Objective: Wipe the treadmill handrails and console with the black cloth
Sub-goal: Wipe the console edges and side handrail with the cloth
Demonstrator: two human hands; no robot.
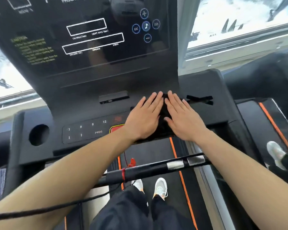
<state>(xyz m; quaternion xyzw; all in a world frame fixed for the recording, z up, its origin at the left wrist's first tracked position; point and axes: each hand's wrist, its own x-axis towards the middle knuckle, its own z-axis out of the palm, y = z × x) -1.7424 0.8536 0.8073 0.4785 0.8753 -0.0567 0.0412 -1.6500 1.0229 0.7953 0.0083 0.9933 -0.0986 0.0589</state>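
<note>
While reading across the console (40, 117) from the left: first a round cup hole (38, 134), next a keypad (83, 131) marked with numbers and PROG, then a red stop button (115, 129) half hidden behind a wrist. Right of that, left grip (144, 117) open, fingers straight, pressed flat on the black cloth (165, 112); right grip (184, 119) likewise open and flat just beside. Cloth spread on the console ledge under both palms. Farther right, a black tape cross (200, 99). Lower down, front handrail (156, 170) untouched
</note>
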